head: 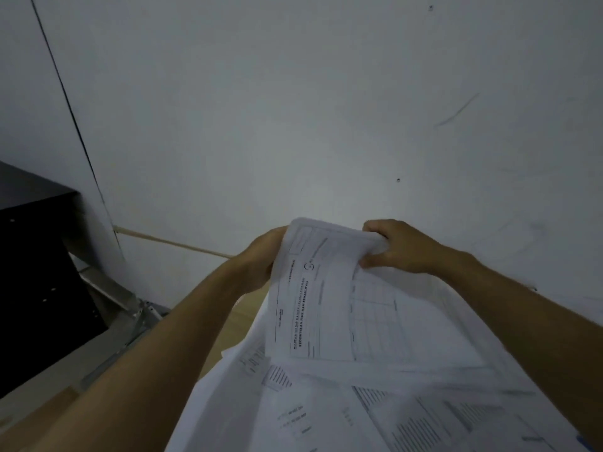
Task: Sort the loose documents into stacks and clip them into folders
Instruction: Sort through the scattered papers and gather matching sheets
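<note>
Item: printed form sheet [329, 298], raised above loose documents [342, 409] on desk [228, 327] | left hand [261, 259] grips left edge, right hand [398, 246] pinches top corner | advice: read heading, keep sheet flat, lay on matching stack.

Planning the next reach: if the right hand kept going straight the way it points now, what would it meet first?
The right hand grips the held sheet's far edge, pointing left toward the left hand. Beyond the paper, that hand likely comes first; depth is unclear.
</note>
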